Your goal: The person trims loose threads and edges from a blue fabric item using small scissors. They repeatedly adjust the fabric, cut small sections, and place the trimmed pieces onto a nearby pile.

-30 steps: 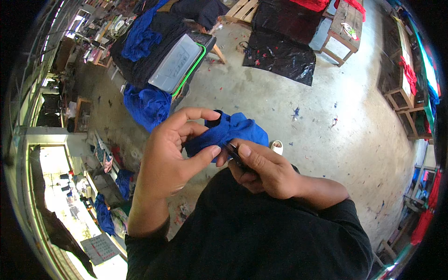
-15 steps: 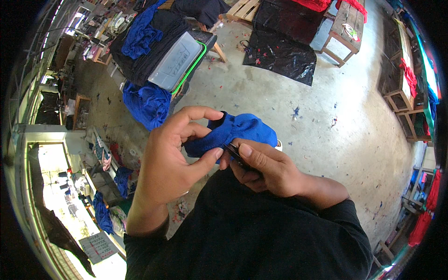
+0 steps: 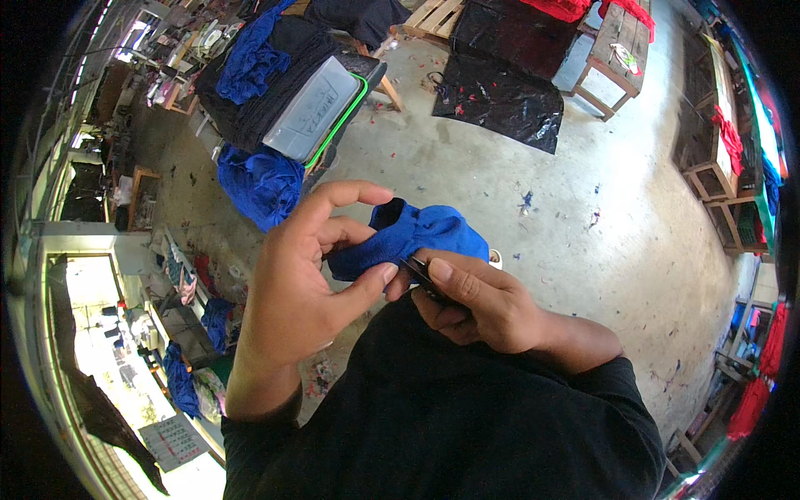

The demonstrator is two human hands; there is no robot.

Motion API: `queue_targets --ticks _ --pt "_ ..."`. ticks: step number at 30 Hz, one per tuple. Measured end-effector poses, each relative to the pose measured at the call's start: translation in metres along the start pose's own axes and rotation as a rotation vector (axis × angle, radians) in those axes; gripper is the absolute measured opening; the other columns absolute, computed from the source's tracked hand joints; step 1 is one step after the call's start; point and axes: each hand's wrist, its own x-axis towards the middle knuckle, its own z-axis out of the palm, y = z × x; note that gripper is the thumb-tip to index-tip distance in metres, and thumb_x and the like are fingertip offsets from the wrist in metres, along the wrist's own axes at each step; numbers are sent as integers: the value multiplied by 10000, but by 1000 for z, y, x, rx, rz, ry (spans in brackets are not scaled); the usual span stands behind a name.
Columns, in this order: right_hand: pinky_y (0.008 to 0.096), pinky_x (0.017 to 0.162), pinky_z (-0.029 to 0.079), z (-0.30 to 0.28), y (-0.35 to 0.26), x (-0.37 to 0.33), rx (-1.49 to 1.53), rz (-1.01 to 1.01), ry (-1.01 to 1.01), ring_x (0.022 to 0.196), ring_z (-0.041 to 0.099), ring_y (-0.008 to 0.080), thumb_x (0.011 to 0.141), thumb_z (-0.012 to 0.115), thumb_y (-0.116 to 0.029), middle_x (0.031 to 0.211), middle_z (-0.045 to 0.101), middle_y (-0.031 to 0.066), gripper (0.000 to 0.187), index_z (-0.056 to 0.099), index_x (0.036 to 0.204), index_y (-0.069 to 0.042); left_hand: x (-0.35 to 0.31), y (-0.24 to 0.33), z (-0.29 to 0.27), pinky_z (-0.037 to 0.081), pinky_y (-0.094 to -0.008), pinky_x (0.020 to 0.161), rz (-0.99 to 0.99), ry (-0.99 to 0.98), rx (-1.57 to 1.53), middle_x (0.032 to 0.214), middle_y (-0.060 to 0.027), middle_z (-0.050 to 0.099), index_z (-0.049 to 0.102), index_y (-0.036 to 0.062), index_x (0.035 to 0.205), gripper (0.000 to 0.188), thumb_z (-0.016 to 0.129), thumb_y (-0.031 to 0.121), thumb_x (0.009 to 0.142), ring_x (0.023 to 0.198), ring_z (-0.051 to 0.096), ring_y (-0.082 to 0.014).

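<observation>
A blue piece of sewn cloth [image 3: 446,232], gathered and tube-like with a dark opening at its left end, is held up in front of my black shirt. My left hand [image 3: 292,271] pinches its lower left edge between thumb and fingers, while the forefinger arches over the opening. In my right hand [image 3: 487,304] is a pair of small black thread snips [image 3: 423,277], with the pointed tips against the cloth beside my left thumb. The fingers of the right hand are closed around the snips and partly hidden. Whether the blades are apart is too small to tell.
Ahead to the left, a table carries dark cloth, blue fabric [image 3: 254,71] and a clear plastic box [image 3: 312,108] with a green rim. Black sheeting [image 3: 500,104] lies on the concrete floor. A wooden bench [image 3: 617,62] stands beyond; wooden racks [image 3: 712,158] line the right.
My left forefinger has lifted slightly off the rim of the blue cloth. The cloth has shifted a little to the left; the snips stay at nearly the same spot.
</observation>
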Motion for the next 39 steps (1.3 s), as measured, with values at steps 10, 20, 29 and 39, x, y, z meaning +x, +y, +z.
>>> queue_targets --ticks 10,20,29,39 --pt "216 484 226 0 1 1 60 77 36 560 318 48 1095 404 -450 697 365 -59 368 543 1029 -116 -2 -5 1 482 -253 874 153 -38 209 1096 -86 672 517 -11 1345 634 706 -113 749 924 642 -102" --pt "221 451 215 -6 7 -2 193 108 -30 519 292 56 1070 404 -510 683 360 -50 421 542 1062 -112 -6 2 5 476 -251 862 182 -13 257 1043 -83 697 554 -15 1322 607 695 -117 740 896 639 -96" --pt "208 443 221 -2 1 -6 130 98 -19 514 274 55 1057 387 -547 687 364 -35 509 555 1142 -74 -7 1 7 481 -251 849 199 -5 234 910 -77 710 538 -10 1349 629 690 -118 748 864 660 -97" --pt "241 450 223 -12 8 1 -9 59 32 502 310 67 1066 417 -483 654 402 -28 438 570 964 -86 -11 0 9 483 -244 847 167 -14 313 1210 -55 659 521 -12 1379 725 711 -127 689 898 630 -67"
